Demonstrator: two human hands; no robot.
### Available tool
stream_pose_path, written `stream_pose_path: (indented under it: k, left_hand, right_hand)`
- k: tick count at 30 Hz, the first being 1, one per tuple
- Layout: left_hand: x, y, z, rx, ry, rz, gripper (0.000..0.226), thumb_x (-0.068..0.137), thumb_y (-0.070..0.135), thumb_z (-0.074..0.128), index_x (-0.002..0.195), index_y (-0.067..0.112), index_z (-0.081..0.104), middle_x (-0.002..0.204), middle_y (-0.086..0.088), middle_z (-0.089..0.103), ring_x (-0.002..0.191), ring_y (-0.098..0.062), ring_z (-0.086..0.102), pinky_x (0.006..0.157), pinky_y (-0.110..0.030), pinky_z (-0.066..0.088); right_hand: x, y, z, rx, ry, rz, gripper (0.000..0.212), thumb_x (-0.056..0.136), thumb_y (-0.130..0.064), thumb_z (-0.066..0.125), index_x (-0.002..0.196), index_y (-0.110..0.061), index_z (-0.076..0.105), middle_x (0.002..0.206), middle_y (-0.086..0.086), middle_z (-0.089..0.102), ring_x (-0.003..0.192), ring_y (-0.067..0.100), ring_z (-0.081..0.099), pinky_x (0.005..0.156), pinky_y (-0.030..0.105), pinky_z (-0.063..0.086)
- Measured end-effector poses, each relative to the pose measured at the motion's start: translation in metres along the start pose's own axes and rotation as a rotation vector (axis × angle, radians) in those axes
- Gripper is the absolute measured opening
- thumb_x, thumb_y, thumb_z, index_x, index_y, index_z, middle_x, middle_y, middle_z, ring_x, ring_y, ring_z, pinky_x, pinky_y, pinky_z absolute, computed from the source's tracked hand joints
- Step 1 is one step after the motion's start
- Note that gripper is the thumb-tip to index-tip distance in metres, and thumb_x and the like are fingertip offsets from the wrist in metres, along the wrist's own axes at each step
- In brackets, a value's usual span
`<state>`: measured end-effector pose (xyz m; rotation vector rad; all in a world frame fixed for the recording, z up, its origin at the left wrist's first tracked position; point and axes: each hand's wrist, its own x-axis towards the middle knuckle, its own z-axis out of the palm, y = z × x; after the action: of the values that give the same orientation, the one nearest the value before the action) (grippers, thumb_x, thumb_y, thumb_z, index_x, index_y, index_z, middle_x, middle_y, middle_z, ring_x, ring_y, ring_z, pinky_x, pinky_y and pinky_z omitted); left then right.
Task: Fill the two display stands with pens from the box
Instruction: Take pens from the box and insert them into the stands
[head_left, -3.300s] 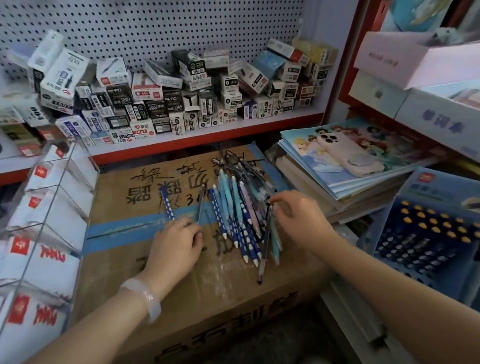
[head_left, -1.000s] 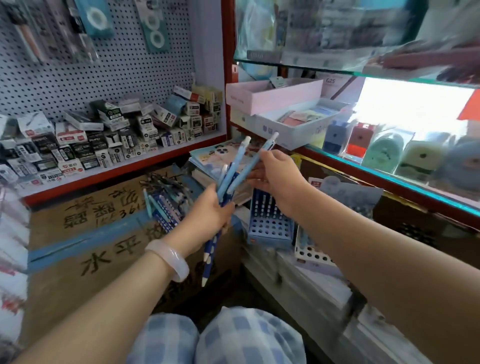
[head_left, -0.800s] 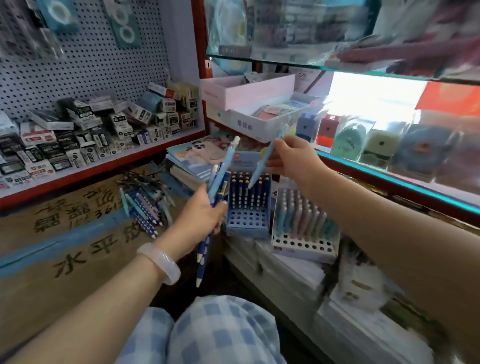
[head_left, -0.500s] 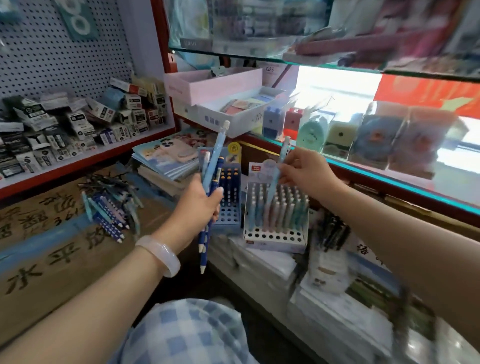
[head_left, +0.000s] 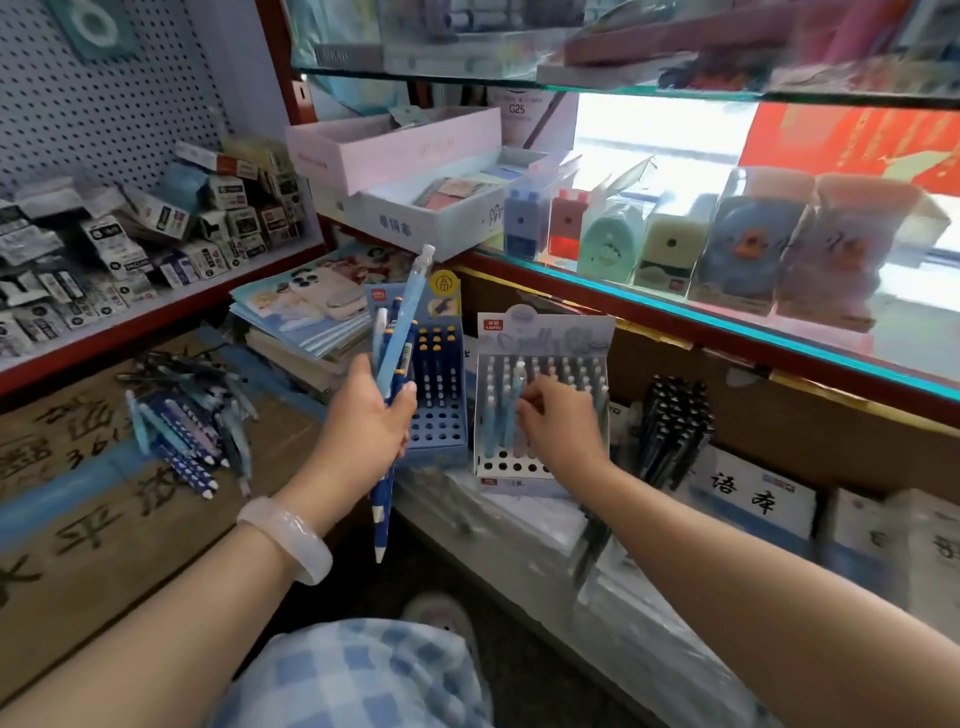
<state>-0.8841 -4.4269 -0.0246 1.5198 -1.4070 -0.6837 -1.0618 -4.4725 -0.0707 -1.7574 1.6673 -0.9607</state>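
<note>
At the low shelf of a stationery shop, I was mid-restock: my right hand (head_left: 558, 423) pinched a pale blue pen (head_left: 511, 410) and was setting it into the white perforated display stand (head_left: 540, 410), whose back rows already stood full of pale pens while its front row of holes lay bare. My left hand (head_left: 363, 421) gripped a bunch of blue pens (head_left: 396, 358), one light blue barrel sticking up above the rest and a dark blue dotted one hanging tip-down below my fist. Just left of the white stand, touching or nearly so, stood the blue perforated display stand (head_left: 441, 395), with dark pens in its rear rows and many front holes still open.

By my reckoning the job was partly done. The next move called for letting go once the pen sat upright in its hole, then drawing another from the left-hand bunch, matching pale pens to the white stand and dark ones to the blue.

The remaining supply, a loose heap of blue and dark pens (head_left: 182, 415), lay on top of the brown taped cardboard box (head_left: 78, 493) to my left, well apart from the stands.

Much was hard to read. My fingers covered the pen's lower barrel, so whether its tip had found a hole could not be told. My left hand hid the count of pens in the bunch and part of the blue stand. The shelf's glass front was washed out by glare, and a black stand of dark pens (head_left: 675, 415) to the right was blurred.
</note>
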Motion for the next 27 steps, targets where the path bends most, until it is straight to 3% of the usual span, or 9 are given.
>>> stream_pose_path:
  k: [9, 21, 27]
  left_hand:
    - [-0.001, -0.016, 0.0, -0.02, -0.005, -0.004, 0.009, 0.095, 0.015, 0.047, 0.101, 0.013, 0.04, 0.063, -0.003, 0.045, 0.047, -0.011, 0.045, 0.041, -0.018, 0.042]
    - [0.009, -0.019, -0.003, -0.035, 0.044, 0.009, 0.008, 0.096, 0.015, 0.045, 0.098, 0.012, 0.039, 0.066, -0.006, 0.047, 0.05, -0.013, 0.046, 0.042, -0.013, 0.041]
    - [0.008, -0.021, -0.001, -0.033, 0.027, 0.0, 0.01, 0.096, 0.017, 0.045, 0.102, 0.014, 0.039, 0.066, -0.004, 0.048, 0.049, -0.01, 0.047, 0.043, -0.014, 0.042]
  right_hand:
    - [0.002, 0.018, 0.029, -0.074, 0.026, 0.02, 0.016, 0.096, -0.015, 0.05, 0.095, -0.006, 0.063, 0.081, 0.004, 0.061, 0.072, 0.017, 0.055, 0.064, 0.026, 0.041]
    - [0.008, 0.022, 0.048, -0.337, -0.045, 0.068, 0.022, 0.098, -0.02, 0.047, 0.096, -0.003, 0.061, 0.09, 0.015, 0.066, 0.081, 0.03, 0.062, 0.068, 0.036, 0.051]
    - [0.007, 0.015, 0.051, -0.451, -0.062, 0.129, 0.02, 0.099, -0.014, 0.044, 0.102, -0.002, 0.06, 0.099, 0.012, 0.065, 0.092, 0.027, 0.061, 0.064, 0.028, 0.038]
